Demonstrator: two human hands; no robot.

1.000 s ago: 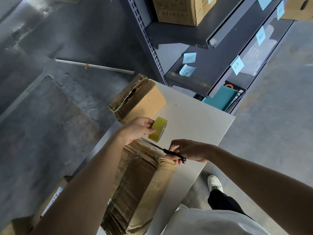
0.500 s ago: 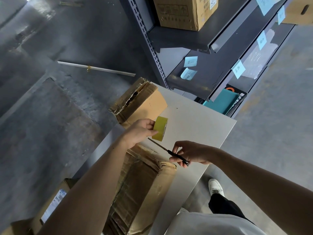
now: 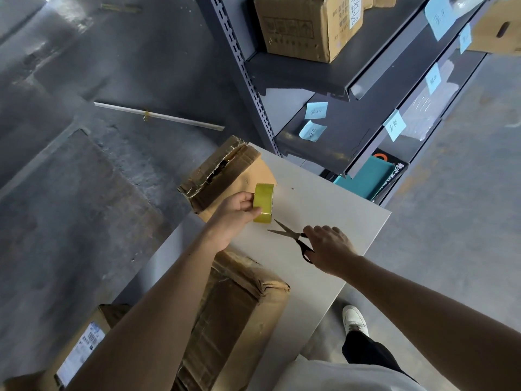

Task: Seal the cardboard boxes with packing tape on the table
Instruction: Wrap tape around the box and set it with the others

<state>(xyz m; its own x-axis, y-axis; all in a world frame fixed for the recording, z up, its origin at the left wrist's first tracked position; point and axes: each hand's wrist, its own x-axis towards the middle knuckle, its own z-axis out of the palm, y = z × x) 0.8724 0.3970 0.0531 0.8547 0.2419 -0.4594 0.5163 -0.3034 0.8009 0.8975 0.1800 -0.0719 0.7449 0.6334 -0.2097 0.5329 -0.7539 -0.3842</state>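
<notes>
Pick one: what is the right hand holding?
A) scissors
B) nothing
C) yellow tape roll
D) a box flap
A: the right hand grips the scissors by their black handles, blades apart. The yellow tape roll is held in the left hand.

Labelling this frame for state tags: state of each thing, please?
left hand, grips tape roll
tape roll, held on edge
right hand, holds scissors
scissors, blades open
far box, top flaps gaping, unsealed
near box, flaps folded shut
</notes>
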